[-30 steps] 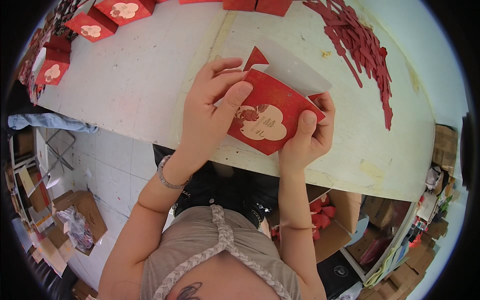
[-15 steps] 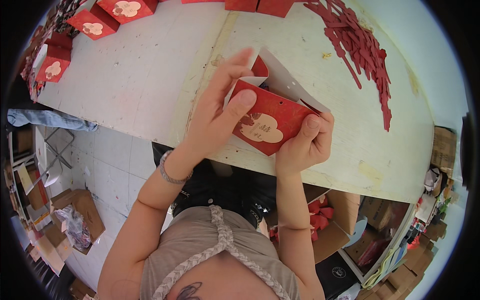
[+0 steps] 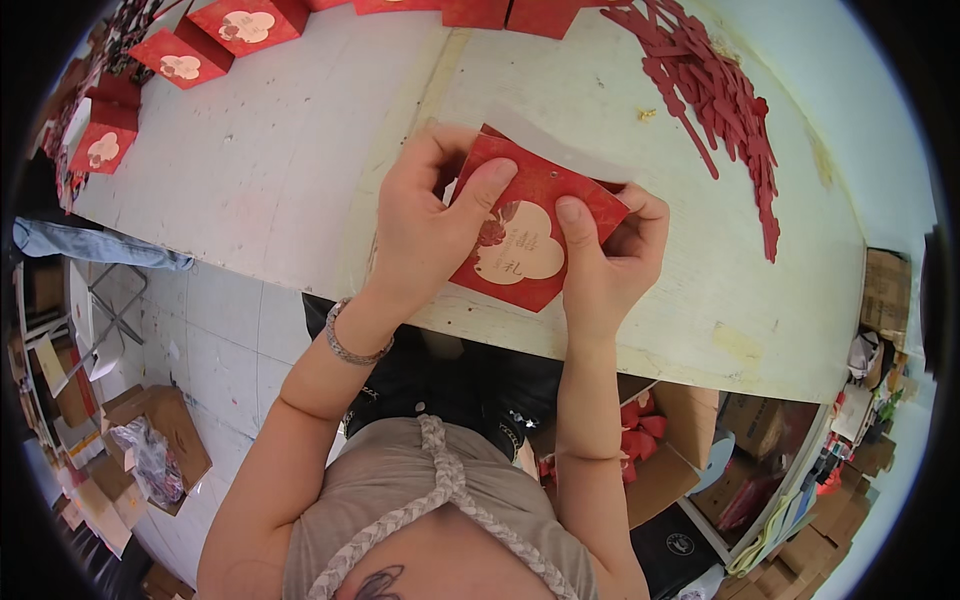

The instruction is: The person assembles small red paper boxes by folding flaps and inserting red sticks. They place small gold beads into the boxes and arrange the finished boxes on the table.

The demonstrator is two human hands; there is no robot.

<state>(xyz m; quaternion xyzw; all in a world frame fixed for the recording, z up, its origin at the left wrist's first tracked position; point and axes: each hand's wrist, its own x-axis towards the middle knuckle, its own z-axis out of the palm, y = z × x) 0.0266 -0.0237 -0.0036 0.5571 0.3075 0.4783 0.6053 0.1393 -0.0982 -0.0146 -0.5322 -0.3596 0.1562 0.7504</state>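
Observation:
I hold a red paper gift box (image 3: 545,190) with a cream flower-shaped label over the near part of the table (image 3: 300,150). My left hand (image 3: 425,220) grips its left side, thumb flat on the front panel and fingers behind. My right hand (image 3: 605,265) has the right side, with its thumb beside the label and bent fingers at the back edge. The front panel is tilted up toward me. A pale flap shows blurred behind the top edge; the inside of the box is hidden from view.
Matching red boxes (image 3: 180,62) stand along the far and left edges. A heap of dark red strips (image 3: 715,100) lies at the far right. Below the table, a carton (image 3: 690,430) holds red bows (image 3: 642,435). Another carton (image 3: 180,430) sits on the floor at left.
The box's top, gaping before, is drawn nearly closed, and its front panel has tipped up to face me. My left fingers have come down behind it; my right thumb has moved inward.

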